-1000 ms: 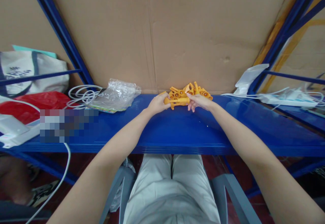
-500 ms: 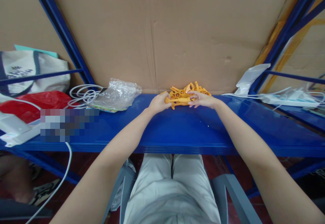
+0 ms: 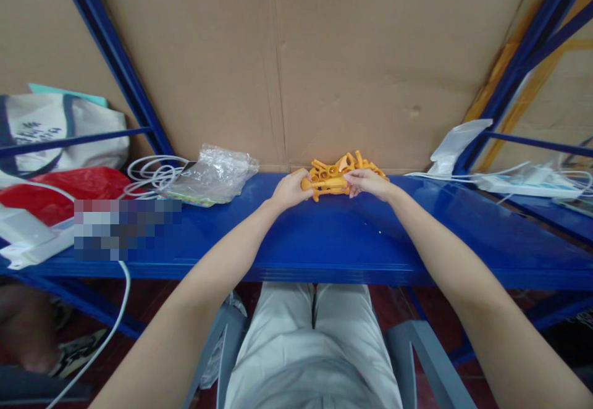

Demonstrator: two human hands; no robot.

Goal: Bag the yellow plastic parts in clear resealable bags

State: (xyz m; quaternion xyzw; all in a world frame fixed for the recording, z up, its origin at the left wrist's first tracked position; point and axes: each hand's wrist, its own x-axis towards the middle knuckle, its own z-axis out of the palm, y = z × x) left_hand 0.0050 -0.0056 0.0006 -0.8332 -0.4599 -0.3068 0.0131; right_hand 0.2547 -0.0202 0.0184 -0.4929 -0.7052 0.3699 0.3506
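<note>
A pile of several orange plastic parts (image 3: pixel 345 165) lies at the back of the blue shelf (image 3: pixel 324 242), against the cardboard wall. My left hand (image 3: pixel 290 190) is closed round the left end of one long orange part (image 3: pixel 327 183). My right hand (image 3: pixel 368 183) pinches the right end of the same part, just in front of the pile. The part is held level a little above the shelf surface.
A crumpled clear plastic bag (image 3: pixel 210 174) and coiled white cable (image 3: pixel 152 174) lie left of the hands. A red bag (image 3: pixel 69 186) and white tote (image 3: pixel 55 131) sit far left. White packaging (image 3: pixel 456 143) and cables (image 3: pixel 523 180) lie right. Blue rack posts (image 3: pixel 115 69) frame the shelf.
My right hand reached into the orange pile half a second ago, then came back to the right end of the long part. My left hand stayed where it was.
</note>
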